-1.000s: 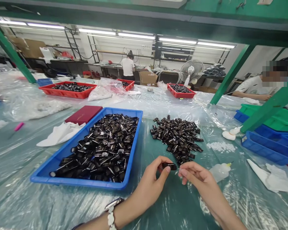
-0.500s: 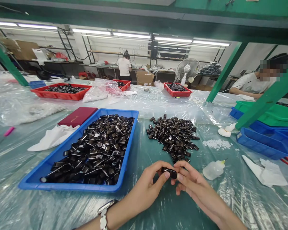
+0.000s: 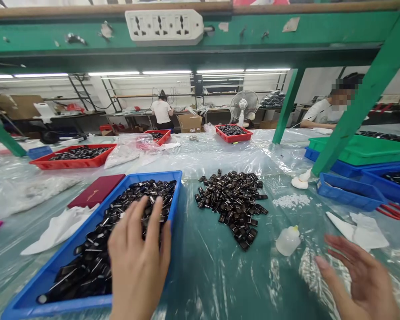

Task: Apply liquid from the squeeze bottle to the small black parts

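Left hand (image 3: 138, 262) over blue tray (image 3: 178, 186)

bright ceiling tubes (image 3: 166, 72) | glare on plastic sheet (image 3: 220, 151) | edges warped | near hands soft

The long blue plastic tray (image 3: 178, 186) has smooth, slightly shiny walls and holds small glossy black parts (image 3: 133, 209) with bright metallic glints. Right of the tray, a loose heap of the same glossy black pieces (image 3: 231, 200) lies on clear, crinkled plastic sheeting (image 3: 213, 271) that shines over the matt green tabletop. Left of the tray lie a matt dark-red box (image 3: 96, 191) and soft white cloth (image 3: 58, 229). Beyond the heap stands a translucent plastic squeeze bottle (image 3: 287, 241).
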